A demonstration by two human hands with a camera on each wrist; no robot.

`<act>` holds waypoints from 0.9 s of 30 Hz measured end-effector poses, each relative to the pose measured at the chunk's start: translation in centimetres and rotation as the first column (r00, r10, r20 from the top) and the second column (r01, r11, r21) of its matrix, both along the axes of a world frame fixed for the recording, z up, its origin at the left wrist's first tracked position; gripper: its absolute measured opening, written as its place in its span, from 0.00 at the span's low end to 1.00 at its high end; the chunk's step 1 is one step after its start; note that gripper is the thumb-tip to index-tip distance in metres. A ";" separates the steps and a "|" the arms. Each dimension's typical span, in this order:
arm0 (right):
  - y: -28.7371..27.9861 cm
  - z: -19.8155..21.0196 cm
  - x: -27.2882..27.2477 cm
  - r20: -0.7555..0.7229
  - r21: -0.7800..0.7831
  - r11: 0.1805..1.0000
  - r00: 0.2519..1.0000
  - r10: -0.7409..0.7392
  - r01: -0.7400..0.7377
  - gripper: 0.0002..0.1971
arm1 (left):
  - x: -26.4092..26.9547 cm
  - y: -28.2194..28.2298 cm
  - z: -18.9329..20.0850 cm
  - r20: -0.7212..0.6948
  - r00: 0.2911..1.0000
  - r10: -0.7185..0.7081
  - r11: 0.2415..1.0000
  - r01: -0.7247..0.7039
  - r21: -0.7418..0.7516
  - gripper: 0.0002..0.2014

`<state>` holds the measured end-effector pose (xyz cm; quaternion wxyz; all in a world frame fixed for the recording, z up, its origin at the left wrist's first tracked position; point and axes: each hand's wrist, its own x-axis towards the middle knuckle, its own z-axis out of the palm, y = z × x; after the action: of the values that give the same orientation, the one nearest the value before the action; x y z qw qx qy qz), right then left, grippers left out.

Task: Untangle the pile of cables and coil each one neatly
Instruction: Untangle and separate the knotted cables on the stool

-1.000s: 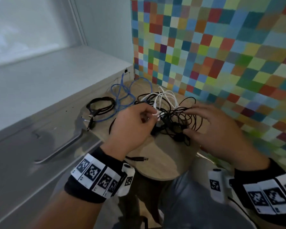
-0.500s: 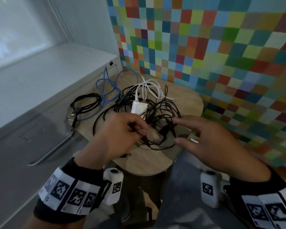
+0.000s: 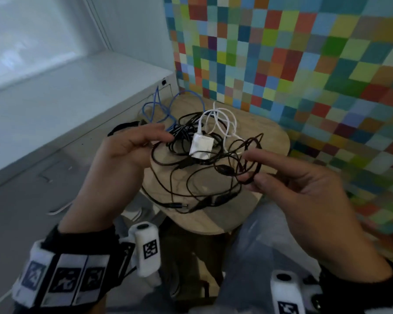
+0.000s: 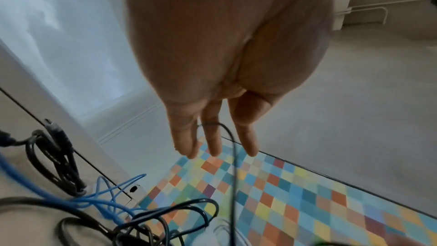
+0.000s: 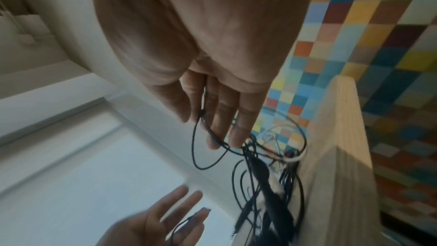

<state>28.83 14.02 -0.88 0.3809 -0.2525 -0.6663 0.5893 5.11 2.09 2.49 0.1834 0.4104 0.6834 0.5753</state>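
A tangle of thin black cable [image 3: 191, 175] lies on a round wooden table [image 3: 204, 220], partly lifted between my hands. My right hand [image 3: 247, 166] pinches a few of its loops between thumb and fingers [image 5: 220, 119], just right of a dark inline block [image 3: 224, 169]. My left hand [image 3: 163, 134] is raised at the pile's left with straight fingers [image 4: 212, 137], one strand hanging across them. A white charger block [image 3: 201, 147] with its white cable [image 3: 222, 118] sits in the tangle. A blue cable [image 3: 159, 107] and a thicker black cable [image 4: 56, 156] lie further left.
A patchwork-coloured wall [image 3: 304, 75] stands close behind and to the right of the table. A white ledge [image 3: 77, 91] runs along the left, below a window. A black plug end [image 3: 179, 206] lies near the table's front edge. My legs are under the table.
Both hands have risen from the pile and drawn apart, spreading thin black loops between them. My left hand went from a pinch to straight fingers. The view has shifted closer.
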 end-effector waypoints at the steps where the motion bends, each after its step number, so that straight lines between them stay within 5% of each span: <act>1: -0.4 -0.4 -0.3 0.002 0.001 1.000 1.000 0.004 -0.004 0.15 | 0.3 -0.1 -0.1 0.011 1.000 0.012 1.000 -0.012 0.001 0.18; 5: -1.6 -1.6 -1.0 0.018 0.080 0.996 1.000 0.023 -0.025 0.12 | 1.7 -0.5 -1.2 -0.212 0.971 0.112 0.974 -0.150 -0.170 0.11; 8: -2.1 -2.2 -1.2 -0.045 0.095 0.995 0.999 0.031 -0.026 0.12 | 2.9 -0.8 -1.6 -0.409 0.912 0.007 0.916 -0.171 -0.364 0.15; 13: -2.2 -2.5 -1.3 -0.198 0.022 0.998 0.979 0.058 -0.054 0.06 | 4.5 -1.5 -0.2 -0.186 0.894 -0.407 0.842 0.289 -0.455 0.38; 15: -2.1 -2.4 -1.3 -0.258 -0.021 0.998 0.965 0.057 -0.065 0.04 | 5.1 -1.2 -0.6 -0.194 0.880 -0.433 0.851 0.328 -0.410 0.39; 19: -1.3 -2.1 -1.0 -0.292 -0.037 0.998 0.955 -0.053 0.044 0.07 | 5.7 -0.1 -2.0 -0.233 0.948 -0.216 0.952 0.151 -0.265 0.08; 24: 1.1 -2.1 0.1 -0.287 -0.005 0.977 0.935 -0.207 0.215 0.16 | 2.6 -0.8 -1.3 0.018 0.990 0.141 0.988 -0.141 0.057 0.16; 27: 1.6 -2.2 0.6 -0.242 0.024 0.964 0.937 -0.251 0.264 0.13 | 1.7 -1.3 -1.1 0.134 0.968 0.212 0.970 -0.225 0.089 0.20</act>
<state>29.41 15.62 -3.03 0.5384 -0.2545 -0.5937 0.5412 6.76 0.75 1.43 0.1389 0.3051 0.6811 0.6510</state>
